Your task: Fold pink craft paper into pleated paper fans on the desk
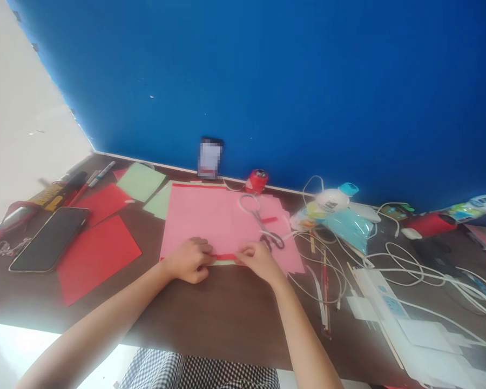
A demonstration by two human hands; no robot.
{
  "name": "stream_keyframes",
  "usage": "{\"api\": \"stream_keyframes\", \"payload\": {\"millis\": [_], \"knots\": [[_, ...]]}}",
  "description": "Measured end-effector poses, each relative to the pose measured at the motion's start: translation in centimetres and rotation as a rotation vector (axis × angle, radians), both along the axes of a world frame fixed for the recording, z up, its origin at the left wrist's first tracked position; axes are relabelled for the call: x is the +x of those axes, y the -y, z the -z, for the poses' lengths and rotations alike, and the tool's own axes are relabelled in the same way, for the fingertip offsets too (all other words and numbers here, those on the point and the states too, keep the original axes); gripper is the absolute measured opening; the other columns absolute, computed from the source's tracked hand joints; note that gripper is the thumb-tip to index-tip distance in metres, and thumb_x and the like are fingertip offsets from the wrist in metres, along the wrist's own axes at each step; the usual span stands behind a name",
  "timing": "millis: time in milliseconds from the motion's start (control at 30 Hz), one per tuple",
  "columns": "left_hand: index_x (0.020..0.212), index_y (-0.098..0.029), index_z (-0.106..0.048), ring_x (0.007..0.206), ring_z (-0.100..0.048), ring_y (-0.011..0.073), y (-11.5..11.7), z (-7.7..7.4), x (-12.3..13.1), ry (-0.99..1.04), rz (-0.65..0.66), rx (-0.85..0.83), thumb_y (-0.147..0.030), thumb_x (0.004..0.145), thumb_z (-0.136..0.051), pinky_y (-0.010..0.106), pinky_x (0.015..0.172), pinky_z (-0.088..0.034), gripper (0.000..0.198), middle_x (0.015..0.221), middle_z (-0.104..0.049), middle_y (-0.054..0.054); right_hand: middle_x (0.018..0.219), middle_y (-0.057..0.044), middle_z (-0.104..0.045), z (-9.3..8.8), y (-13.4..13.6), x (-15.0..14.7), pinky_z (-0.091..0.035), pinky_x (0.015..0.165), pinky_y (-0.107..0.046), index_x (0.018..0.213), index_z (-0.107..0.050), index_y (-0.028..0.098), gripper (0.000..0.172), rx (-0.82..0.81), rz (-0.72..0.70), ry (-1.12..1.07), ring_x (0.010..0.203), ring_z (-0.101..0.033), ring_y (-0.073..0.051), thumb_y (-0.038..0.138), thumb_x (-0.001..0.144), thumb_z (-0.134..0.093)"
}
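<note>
A pink sheet of paper [202,216] lies on the dark table, with a red paper strip [225,257] along its near edge and another red strip along its far edge. My left hand [190,260] rests at the near edge with its fingers curled at the left part of the near strip. At that strip's right part, my right hand [260,262] pinches with thumb and fingertips. The hands hide parts of the strip. Beside the right hand, scissors [263,227] lie over the pink sheets, their handles toward me and away from me partly blurred.
Red sheets [99,259], a dark phone [51,240] and pale green papers [141,182] lie left. A second phone [210,158] leans on the blue partition by a red can-like container [256,181]. A white glue bottle [332,200], tangled cables and a power strip [383,302] crowd the right.
</note>
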State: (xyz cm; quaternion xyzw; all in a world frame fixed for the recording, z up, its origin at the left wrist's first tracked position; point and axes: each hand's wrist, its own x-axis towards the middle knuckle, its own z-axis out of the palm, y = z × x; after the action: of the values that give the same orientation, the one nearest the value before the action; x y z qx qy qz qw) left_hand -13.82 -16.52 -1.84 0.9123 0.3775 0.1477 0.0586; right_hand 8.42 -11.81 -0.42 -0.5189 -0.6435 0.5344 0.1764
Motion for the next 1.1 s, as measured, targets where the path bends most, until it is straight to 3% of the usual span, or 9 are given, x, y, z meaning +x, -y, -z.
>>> {"api": "stream_keyframes", "payload": {"millis": [233, 400, 900, 1100], "knots": [[0.059, -0.018, -0.050, 0.059, -0.037, 0.0159, 0.00, -0.36, -0.03, 0.001, 0.006, -0.015, -0.014, 0.057, -0.044, 0.030, 0.056, -0.027, 0.008, 0.061, -0.045, 0.003, 0.058, 0.001, -0.055, -0.13, 0.08, 0.16, -0.040, 0.056, -0.025, 0.057, -0.053, 0.017, 0.024, 0.297, -0.047, 0.250, 0.058, -0.052, -0.013, 0.037, 0.071, -0.056], [0.057, -0.018, -0.049, 0.058, -0.037, 0.0154, -0.06, -0.16, -0.13, 0.011, 0.006, -0.022, -0.014, 0.056, -0.044, 0.030, 0.056, -0.028, 0.006, 0.061, -0.045, 0.003, 0.053, 0.003, -0.048, -0.02, 0.05, 0.08, -0.035, 0.050, -0.022, 0.054, -0.049, 0.018, 0.022, 0.312, -0.071, 0.341, 0.052, -0.045, -0.012, 0.033, 0.070, -0.054], [0.061, -0.018, -0.052, 0.060, -0.038, 0.0162, 0.02, -0.13, -0.25, -0.013, 0.038, 0.012, -0.014, 0.059, -0.044, 0.030, 0.056, -0.030, 0.009, 0.063, -0.042, 0.003, 0.060, 0.002, -0.055, -0.69, 0.13, -0.62, -0.033, 0.051, -0.021, 0.057, -0.047, 0.018, 0.019, 0.290, -0.066, 0.465, 0.055, -0.048, -0.011, 0.031, 0.070, -0.052], [0.066, -0.018, -0.056, 0.061, -0.038, 0.0163, 0.17, 0.32, -0.30, -0.004, 0.042, 0.026, -0.014, 0.059, -0.044, 0.031, 0.057, -0.031, 0.014, 0.066, -0.043, 0.003, 0.063, 0.000, -0.059, 0.18, 0.02, -0.12, -0.035, 0.054, -0.022, 0.063, -0.054, 0.018, 0.015, 0.321, -0.054, 0.456, 0.058, -0.052, -0.012, 0.030, 0.071, -0.053]]}}
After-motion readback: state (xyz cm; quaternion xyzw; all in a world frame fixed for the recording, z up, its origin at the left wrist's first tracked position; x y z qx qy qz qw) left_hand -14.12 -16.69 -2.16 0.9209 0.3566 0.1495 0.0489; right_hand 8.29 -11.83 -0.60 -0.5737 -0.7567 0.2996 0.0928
